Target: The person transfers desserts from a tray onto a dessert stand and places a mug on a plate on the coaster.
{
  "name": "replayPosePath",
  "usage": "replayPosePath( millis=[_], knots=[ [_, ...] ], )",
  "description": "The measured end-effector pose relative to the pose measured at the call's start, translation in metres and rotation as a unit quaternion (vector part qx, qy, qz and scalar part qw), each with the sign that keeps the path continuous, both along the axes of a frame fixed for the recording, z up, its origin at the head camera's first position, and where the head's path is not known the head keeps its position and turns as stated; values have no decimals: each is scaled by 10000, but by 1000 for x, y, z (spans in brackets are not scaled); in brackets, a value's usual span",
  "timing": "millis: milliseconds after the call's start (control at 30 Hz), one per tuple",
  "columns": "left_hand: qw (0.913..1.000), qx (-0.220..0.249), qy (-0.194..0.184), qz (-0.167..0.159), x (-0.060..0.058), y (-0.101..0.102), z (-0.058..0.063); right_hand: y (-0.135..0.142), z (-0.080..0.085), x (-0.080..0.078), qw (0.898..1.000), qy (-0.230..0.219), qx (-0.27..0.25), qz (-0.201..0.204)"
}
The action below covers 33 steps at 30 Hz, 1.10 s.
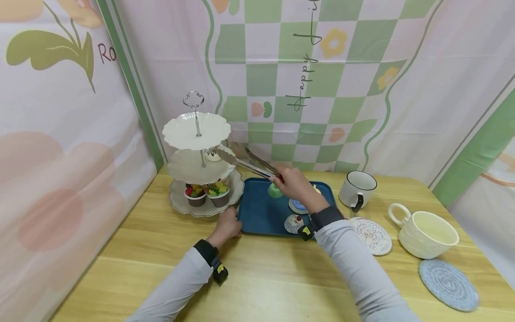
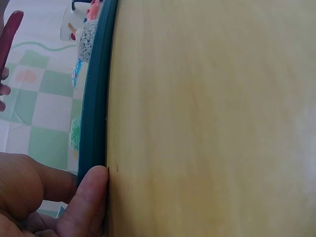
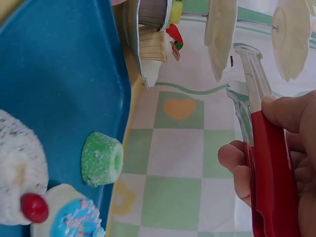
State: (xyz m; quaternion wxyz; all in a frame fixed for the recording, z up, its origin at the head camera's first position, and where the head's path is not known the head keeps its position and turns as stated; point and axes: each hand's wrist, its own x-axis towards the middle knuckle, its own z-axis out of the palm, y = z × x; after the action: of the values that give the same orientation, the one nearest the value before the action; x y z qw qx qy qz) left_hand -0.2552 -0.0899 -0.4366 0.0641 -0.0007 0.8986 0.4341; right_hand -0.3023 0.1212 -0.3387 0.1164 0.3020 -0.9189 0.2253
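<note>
My right hand (image 1: pixel 295 183) grips red-handled metal tongs (image 3: pixel 271 168), their tips apart at the middle tier of a white three-tier stand (image 1: pixel 197 129). Close by the tips on that tier sits a whitish round treat with dark stripes (image 1: pixel 213 154), partly hidden. Nothing shows between the tongs' arms in the right wrist view. At its front left corner, a blue tray (image 1: pixel 257 214) is pinched by my left hand (image 1: pixel 227 223), thumb and finger on the rim. The tray bears a green sugared sweet (image 3: pixel 101 159), a blue-iced treat (image 3: pixel 76 219) and a speckled white doughnut (image 3: pixel 19 168) with a red berry.
Fruit-topped cupcakes (image 1: pixel 218 194) stand on the bottom tier, near my left hand. Right of the tray are a white mug (image 1: pixel 356 188), a speckled coaster (image 1: pixel 372 237), a cream cup (image 1: pixel 428 235) and a blue-grey coaster (image 1: pixel 448 285). A patterned cloth (image 1: pixel 265 80) hangs behind the table.
</note>
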Motion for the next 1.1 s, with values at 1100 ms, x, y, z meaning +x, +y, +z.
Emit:
replayPosePath(
  millis=[1100],
  knots=[
    [9995,-296,-76,-17,1,2,3,69,-25,47,9989,108,302,-345]
  ],
)
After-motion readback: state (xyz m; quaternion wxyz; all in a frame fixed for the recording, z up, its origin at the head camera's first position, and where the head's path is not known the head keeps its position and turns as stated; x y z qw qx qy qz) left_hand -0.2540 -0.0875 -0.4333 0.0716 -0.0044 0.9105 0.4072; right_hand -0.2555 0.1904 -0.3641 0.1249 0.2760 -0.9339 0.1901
